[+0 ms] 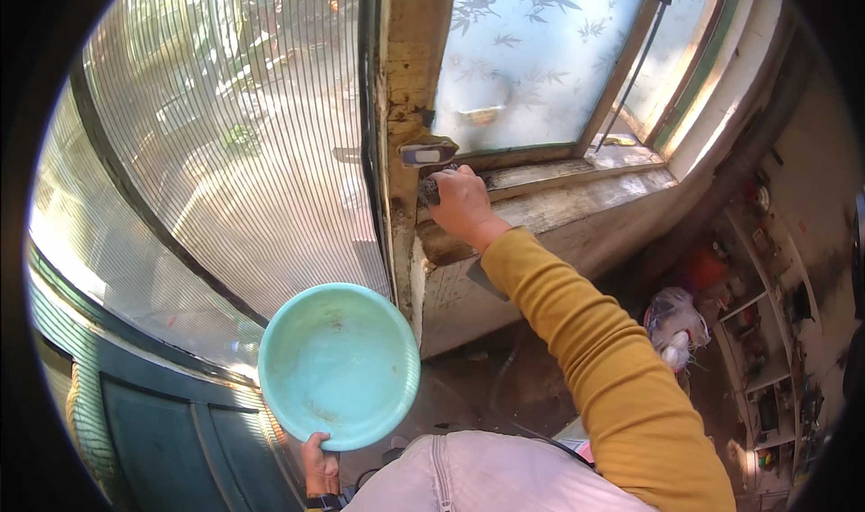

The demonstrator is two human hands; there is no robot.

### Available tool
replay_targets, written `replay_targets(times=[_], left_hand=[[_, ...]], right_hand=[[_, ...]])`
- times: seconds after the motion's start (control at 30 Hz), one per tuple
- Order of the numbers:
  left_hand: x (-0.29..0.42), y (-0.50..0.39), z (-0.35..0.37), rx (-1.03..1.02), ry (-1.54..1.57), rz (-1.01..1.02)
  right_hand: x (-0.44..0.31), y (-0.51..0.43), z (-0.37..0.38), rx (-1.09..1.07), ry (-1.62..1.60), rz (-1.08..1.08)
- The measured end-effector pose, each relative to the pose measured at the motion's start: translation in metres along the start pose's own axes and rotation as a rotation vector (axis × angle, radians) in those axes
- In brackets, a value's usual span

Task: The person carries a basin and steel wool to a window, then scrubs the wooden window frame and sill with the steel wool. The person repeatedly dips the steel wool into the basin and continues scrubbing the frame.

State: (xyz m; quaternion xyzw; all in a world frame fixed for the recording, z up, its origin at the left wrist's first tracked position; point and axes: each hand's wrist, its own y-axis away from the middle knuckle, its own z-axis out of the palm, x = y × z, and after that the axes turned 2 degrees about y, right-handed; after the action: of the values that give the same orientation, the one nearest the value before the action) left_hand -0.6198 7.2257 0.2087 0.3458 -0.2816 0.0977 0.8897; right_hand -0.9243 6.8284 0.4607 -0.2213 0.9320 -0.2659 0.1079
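A turquoise plastic basin (341, 367) hangs tilted in front of me, its inside facing the camera with brownish smudges on it. My left hand (320, 468) grips its lower rim, with the thumb over the edge. Higher up, my right hand (463, 201) is closed on a dark, rough-textured pad (430, 189), which looks like a scouring pad. The pad is at the corner where the worn wooden window frame (412, 59) meets the wooden windowsill (581, 198). Just above my right hand, a small dark object with a pale label (428, 154) sits against the frame.
A frosted window pane with leaf patterns (527, 66) stands above the sill. To the left are a striped translucent screen (270, 161) and a green panelled door (155, 424). Shelves with assorted items (763, 350) and a plastic bag (676, 323) are at the right.
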Motion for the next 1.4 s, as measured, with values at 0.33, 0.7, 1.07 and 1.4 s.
replay_targets(times=[0.33, 0.7, 1.07, 1.4], left_hand=[[0.004, -0.003, -0.020, -0.021, 0.056, 0.041], [0.013, 0.003, -0.036, -0.067, 0.101, 0.097], [0.021, 0.015, -0.018, 0.068, 0.054, 0.138], [0.017, 0.008, -0.014, 0.036, -0.017, 0.095]], right_hand=[[-0.009, 0.000, -0.014, -0.160, 0.093, 0.200], [-0.006, 0.006, -0.024, -0.197, 0.209, 0.118], [-0.001, 0.041, -0.006, 0.116, -0.020, -0.102], [0.000, 0.010, -0.020, -0.116, -0.155, -0.190]])
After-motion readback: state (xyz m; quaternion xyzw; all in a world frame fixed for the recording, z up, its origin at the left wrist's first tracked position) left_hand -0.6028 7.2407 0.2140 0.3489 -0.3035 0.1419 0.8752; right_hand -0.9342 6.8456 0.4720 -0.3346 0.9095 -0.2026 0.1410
